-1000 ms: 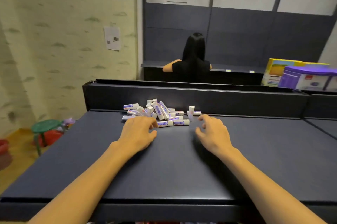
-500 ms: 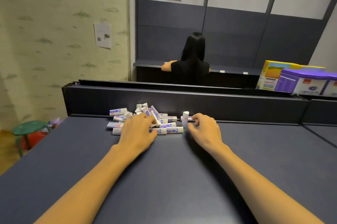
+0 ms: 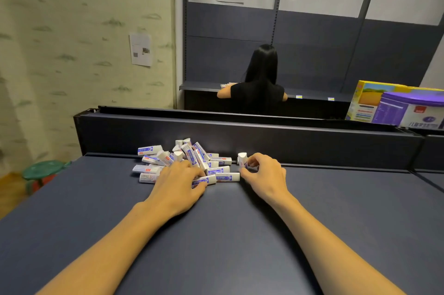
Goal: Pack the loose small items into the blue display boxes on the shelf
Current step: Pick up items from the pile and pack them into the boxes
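Note:
A heap of several small white erasers in blue-printed sleeves point(image 3: 189, 157) lies on the dark shelf top point(image 3: 228, 234), against its raised back wall. My left hand point(image 3: 177, 184) rests on the near side of the heap, its thumb and fingers curled round one eraser point(image 3: 204, 180). My right hand point(image 3: 263, 175) is at the heap's right end, its fingertips pinching an upright eraser point(image 3: 242, 159). No blue display box is in view.
The shelf's back wall point(image 3: 240, 140) runs behind the heap. A purple tub point(image 3: 408, 112) and a yellow carton point(image 3: 370, 100) stand at the back right. A person point(image 3: 259, 83) faces away at a far shelf. A green stool point(image 3: 42, 172) stands on the floor, left.
Both hands have slid forward from in front of the heap onto it. The left now holds one eraser and the right has closed on the upright one.

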